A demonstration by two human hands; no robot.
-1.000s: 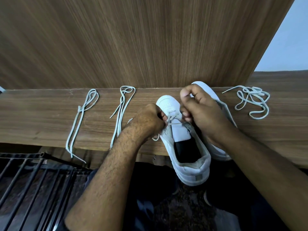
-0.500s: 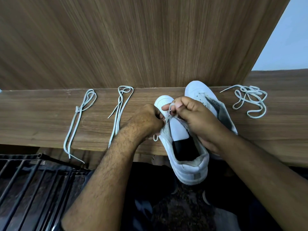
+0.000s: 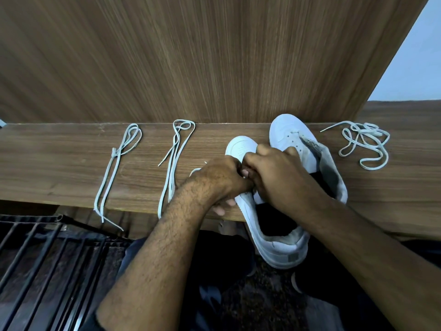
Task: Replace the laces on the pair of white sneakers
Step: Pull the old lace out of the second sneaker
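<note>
Two white sneakers sit on a wooden ledge (image 3: pixel 59 168). The near sneaker (image 3: pixel 272 244) lies with its heel over the front edge, and the far sneaker (image 3: pixel 288 134) stands behind it, toe against the back panel. My left hand (image 3: pixel 222 177) and my right hand (image 3: pixel 276 175) meet knuckle to knuckle over the near sneaker's eyelets, fingers curled, pinching its lace. Only a small loop of that lace (image 3: pixel 194 171) shows, left of my left hand. The tongue and eyelets are hidden under my hands.
Two folded pale laces lie on the ledge at the left (image 3: pixel 114 168) and centre-left (image 3: pixel 173 161). A loose tangled lace (image 3: pixel 362 146) lies at the right. A tall wood panel (image 3: pixel 214 56) rises behind. A black metal rack (image 3: pixel 43 263) stands below left.
My right hand has come down from the toe area and closed against my left hand. The lace strand that stretched between them is now hidden.
</note>
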